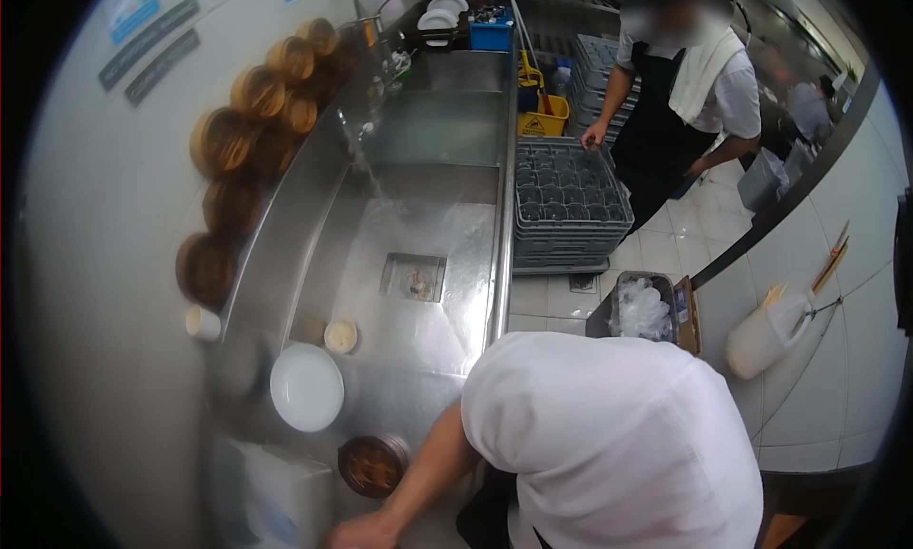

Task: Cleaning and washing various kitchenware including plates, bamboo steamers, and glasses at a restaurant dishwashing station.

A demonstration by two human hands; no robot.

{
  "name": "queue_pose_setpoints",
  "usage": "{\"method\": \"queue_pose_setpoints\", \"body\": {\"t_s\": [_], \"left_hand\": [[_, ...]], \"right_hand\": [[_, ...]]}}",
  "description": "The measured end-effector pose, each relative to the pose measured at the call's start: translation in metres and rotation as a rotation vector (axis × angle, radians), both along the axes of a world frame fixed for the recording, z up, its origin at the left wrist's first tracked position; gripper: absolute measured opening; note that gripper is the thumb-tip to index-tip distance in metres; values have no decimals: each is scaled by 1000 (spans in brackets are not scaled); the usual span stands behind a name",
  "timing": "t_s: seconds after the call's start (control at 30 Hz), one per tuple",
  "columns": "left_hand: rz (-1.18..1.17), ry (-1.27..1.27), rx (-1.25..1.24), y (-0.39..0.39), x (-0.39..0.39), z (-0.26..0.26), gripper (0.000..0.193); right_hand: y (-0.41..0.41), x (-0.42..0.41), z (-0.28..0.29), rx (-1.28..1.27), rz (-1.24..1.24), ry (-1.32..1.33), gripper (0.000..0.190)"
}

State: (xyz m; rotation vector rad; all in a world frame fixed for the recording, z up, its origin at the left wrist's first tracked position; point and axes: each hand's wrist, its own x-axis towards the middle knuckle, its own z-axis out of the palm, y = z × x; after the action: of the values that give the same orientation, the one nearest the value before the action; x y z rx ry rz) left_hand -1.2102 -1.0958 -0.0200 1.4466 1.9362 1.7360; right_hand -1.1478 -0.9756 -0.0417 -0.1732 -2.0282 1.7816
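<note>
Neither of my hands is in view. Before me a person in a white shirt [613,435] bends over at the lower right, with a bare forearm [435,470] reaching down and left; the hand is partly cut off by the bottom edge. Beside this forearm, a round brown bamboo steamer [371,467] stands on the steel counter. A white oval plate [307,387] lies further up, next to a small white cup [341,336] with pale contents. Water runs from a tap into the steel sink [435,228], whose square drain [414,278] holds some scraps.
Bamboo steamers [221,142] line the left wall, near a cream cup [202,324]. Stacked grey glass racks [570,192] stand right of the sink, beside another person in a black apron [653,121]. A yellow bucket [546,121] and a bin with plastic bags [642,306] are on that side.
</note>
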Motion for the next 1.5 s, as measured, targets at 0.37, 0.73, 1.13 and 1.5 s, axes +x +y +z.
{"method": "queue_pose_setpoints", "body": {"t_s": [0.37, 0.73, 1.13, 1.5], "left_hand": [[-404, -384, -202, 208, 157, -3, 56], [-578, -853, -431, 335, 268, -96, 50], [-398, -498, -210, 340, 306, -137, 67], [-344, -1189, -198, 312, 316, -130, 47]], "right_hand": [[188, 247, -14, 190, -582, 16, 28], [326, 421, -117, 776, -373, -656, 37], [315, 387, -119, -1097, -457, 163, 60], [278, 384, -104, 263, -756, -364, 30]]}}
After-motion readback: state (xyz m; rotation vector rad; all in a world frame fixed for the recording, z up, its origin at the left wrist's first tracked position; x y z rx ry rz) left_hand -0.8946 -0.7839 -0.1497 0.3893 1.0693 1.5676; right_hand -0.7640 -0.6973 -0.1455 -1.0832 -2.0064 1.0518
